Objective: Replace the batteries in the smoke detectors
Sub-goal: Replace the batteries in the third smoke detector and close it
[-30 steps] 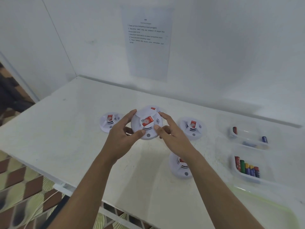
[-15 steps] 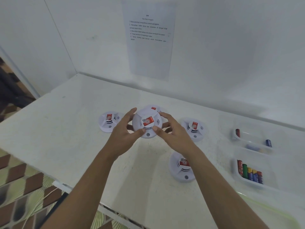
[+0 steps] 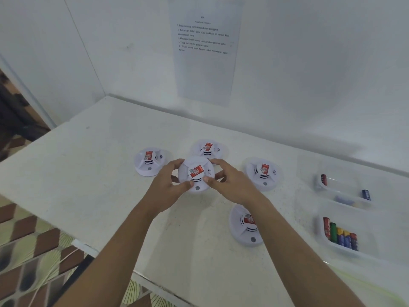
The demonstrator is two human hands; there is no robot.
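A round white smoke detector (image 3: 196, 171) with a red label is held above the white table (image 3: 88, 173). My left hand (image 3: 168, 185) grips its left rim with curled fingers and thumb. My right hand (image 3: 230, 182) grips the right rim the same way. Around it lie other white detectors: one at the left (image 3: 150, 161), one behind (image 3: 209, 148), one at the right (image 3: 263, 172), and one nearer me (image 3: 245, 227), partly behind my right forearm.
Two clear plastic trays sit at the right: the far tray (image 3: 343, 189) holds a few batteries, the near tray (image 3: 340, 235) holds several coloured batteries in a row. A printed instruction sheet (image 3: 204, 49) hangs on the back wall. The table's front edge drops to a patterned floor at left.
Both hands with the held detector have stayed nearly in place over the table; the red label has turned slightly. The camera view has shifted a little.
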